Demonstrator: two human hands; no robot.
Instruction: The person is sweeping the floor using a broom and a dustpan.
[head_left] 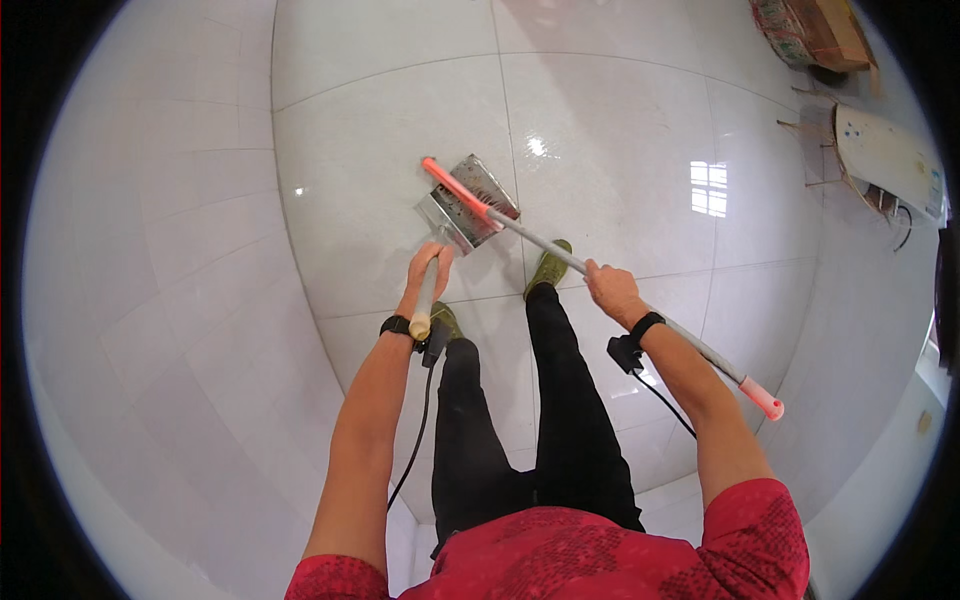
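My left hand (412,283) is closed around the pale handle of a metal dustpan (487,180), whose pan rests on or just above the floor ahead of my feet. My right hand (616,292) grips the grey pole of a broom (456,187) with a coral-orange head. That head lies slantwise across the dustpan, its dark bristles showing over the pan. The pole runs back past my right forearm to an orange end grip. Whether the pan holds any sweepings is hard to make out.
Glossy white floor tiles (610,170) spread around me, with a tiled wall (190,240) close on the left. At the right stand a white panel-like object (888,155) with a dark cable and a brown cardboard box (835,35). My green shoes (550,266) are just behind the dustpan.
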